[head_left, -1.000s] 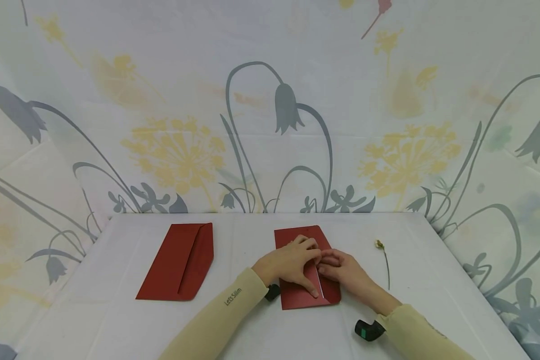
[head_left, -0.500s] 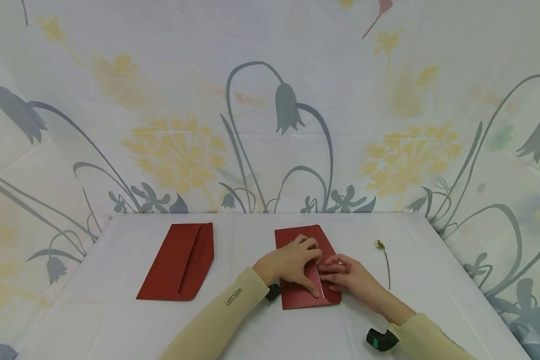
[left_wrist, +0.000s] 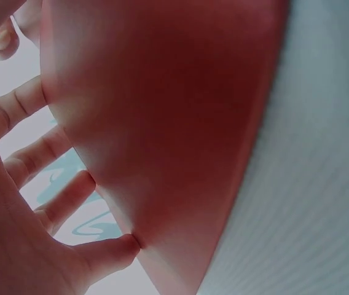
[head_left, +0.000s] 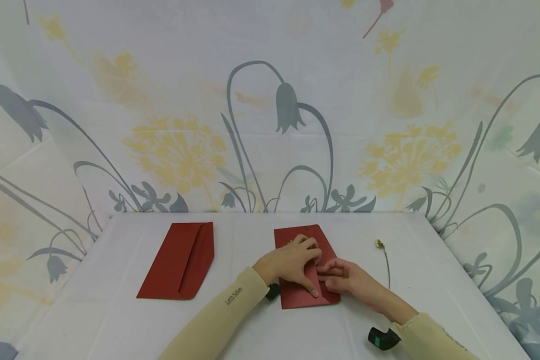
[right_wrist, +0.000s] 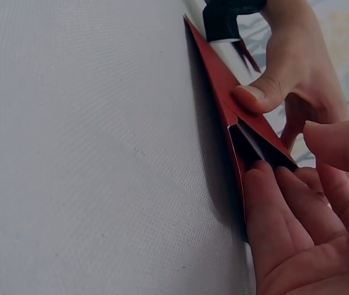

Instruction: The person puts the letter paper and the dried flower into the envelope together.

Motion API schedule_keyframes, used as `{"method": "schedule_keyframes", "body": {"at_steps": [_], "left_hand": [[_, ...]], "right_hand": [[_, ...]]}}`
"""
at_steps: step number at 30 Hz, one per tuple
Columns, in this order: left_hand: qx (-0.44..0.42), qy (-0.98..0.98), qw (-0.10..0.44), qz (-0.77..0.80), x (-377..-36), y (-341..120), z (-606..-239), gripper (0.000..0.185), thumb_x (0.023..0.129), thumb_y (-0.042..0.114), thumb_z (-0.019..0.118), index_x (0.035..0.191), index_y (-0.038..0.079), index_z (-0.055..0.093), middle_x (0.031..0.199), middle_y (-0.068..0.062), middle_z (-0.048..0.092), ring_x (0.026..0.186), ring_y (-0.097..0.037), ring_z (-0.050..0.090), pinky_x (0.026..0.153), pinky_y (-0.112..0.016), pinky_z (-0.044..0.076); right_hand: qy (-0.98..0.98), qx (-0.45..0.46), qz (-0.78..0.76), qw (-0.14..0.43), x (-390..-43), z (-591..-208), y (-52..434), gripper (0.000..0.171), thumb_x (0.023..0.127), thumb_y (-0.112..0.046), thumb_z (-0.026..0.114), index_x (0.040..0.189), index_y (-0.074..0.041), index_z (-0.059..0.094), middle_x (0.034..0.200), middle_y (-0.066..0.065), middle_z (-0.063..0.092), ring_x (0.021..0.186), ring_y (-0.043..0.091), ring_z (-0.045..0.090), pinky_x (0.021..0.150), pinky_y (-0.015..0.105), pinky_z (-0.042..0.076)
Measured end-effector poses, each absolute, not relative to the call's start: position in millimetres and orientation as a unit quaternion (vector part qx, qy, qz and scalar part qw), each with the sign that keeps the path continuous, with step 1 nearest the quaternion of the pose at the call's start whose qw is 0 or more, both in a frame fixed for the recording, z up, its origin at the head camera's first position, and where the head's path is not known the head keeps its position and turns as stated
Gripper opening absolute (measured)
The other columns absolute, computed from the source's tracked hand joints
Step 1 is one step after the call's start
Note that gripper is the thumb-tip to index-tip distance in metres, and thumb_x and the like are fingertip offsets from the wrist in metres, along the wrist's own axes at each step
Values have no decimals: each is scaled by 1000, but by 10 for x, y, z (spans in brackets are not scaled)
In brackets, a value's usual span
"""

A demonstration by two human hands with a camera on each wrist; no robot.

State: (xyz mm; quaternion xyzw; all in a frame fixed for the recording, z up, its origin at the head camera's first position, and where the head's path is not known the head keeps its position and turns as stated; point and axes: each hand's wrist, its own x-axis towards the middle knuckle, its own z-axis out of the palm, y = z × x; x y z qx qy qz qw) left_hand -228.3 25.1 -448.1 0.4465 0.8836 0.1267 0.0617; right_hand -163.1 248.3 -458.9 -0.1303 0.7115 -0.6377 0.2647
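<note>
Now my left hand (head_left: 292, 262) lies flat, fingers spread, pressing red envelope (head_left: 303, 295) onto worktop (head_left: 252, 320); my right hand (head_left: 344, 280), fingers loosely straight, slides under its right flap edge.

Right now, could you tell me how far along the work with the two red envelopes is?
The left envelope lies flat and untouched, its flap seemingly closed. In hand: the left hand presses the right envelope flat while the right hand works its fingers at the open flap edge. The dried flower still lies loose on the table.
</note>
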Motion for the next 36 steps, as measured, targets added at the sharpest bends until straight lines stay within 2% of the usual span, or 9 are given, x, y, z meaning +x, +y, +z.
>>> {"method": "schedule_keyframes", "body": {"at_steps": [11,21,36], "left_hand": [[447,883,72,128,-2293,262,-4468,66,64,74,78,103,27,53,113,12,46,120,-14,37,103,-45,43],[445,883,82,127,-2293,259,-4450,64,66,72,79,103,26,52,112,12,46,120,-15,37,104,-47,41],[445,883,87,123,-2302,267,-4478,64,66,73,78,99,27,49,114,12,49,122,-15,36,105,-51,40]], "right_hand": [[710,-138,-636,270,-1639,-4577,2510,45,99,-13,63,137,4,47,140,22,53,128,25,54,96,26,49],[721,-149,-631,247,-1634,-4531,2570,43,100,-11,59,137,5,46,141,23,52,128,24,55,95,27,50],[750,-92,-621,208,-1646,-4494,2868,48,98,-17,64,138,5,48,137,23,56,120,19,61,93,29,52]]}}
